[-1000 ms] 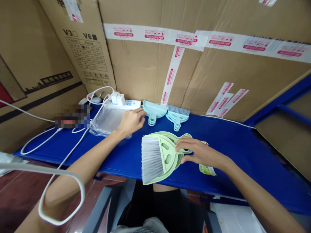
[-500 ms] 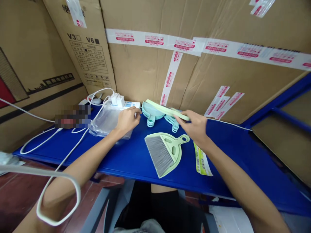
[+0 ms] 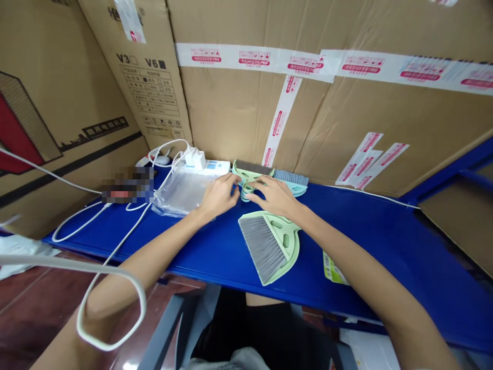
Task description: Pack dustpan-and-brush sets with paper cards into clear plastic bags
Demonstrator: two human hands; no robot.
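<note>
A light-green hand broom (image 3: 254,168) with dark bristles lies on the pale-blue dustpan pile at the back of the blue table. My right hand (image 3: 276,196) reaches over its right side, thumb and fingers around the handle end. At the pile's left edge is my left hand (image 3: 221,195), fingers curved and thumb apart, apparently touching the edge. The stacked ring handles (image 3: 246,192) show between both hands. Blue hand brooms (image 3: 291,180) lie just right of the pile. Nearer me, a green dustpan (image 3: 295,252) has a grey-bristled green brush (image 3: 265,246) clipped in it; my right wrist covers its handle.
Clear plastic bags (image 3: 181,192) lie to the left, beside a power strip (image 3: 217,166) with white plugs and cables. A yellow-green packet (image 3: 334,272) sits partly under my right forearm. Taped cardboard (image 3: 239,113) walls the back. A white cable loop (image 3: 111,308) hangs in front.
The green broom went from being held edge-on by my right hand to lying on the blue pile. My right hand moved left, and my left hand came to the pile's edge.
</note>
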